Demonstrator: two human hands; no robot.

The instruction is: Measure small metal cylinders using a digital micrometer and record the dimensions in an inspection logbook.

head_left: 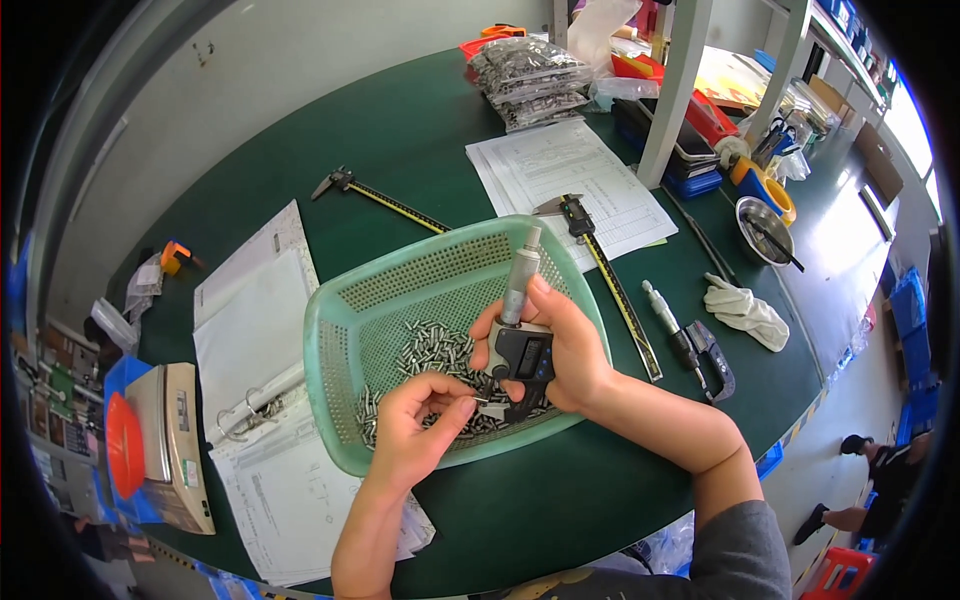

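Right hand (565,350): wrapped around a digital micrometer (522,345), which is held upright over the near right part of a green perforated basket (335,350). The grey thimble is pointed away from the person; the dark body with its display is faced toward the camera, with the thumb laid across it.

Left hand (420,425): raised from the near edge, fingers (452,405) narrowed to a pinch on a small metal pin (480,402). The pin is held at the fingertips and is presented at the lower frame of the micrometer, just left of the right hand. Whether the pin is touched by the measuring faces cannot be told.

Basket: set on a dark green tabletop (420,140), directly beneath both hands. A heap of small metal pins (435,350) is spread over its floor, mostly toward the near side.

Left of the basket: an open ring binder (250,340) with printed sheets. Beyond it at the far left edge: a scale (175,440).

Far side: a long caliper (385,198), a stack of printed sheets (565,180), and bagged metal parts (530,80).

Right of the basket: a second caliper (610,280) laid lengthwise, a further micrometer (690,345), and a white glove (745,312).
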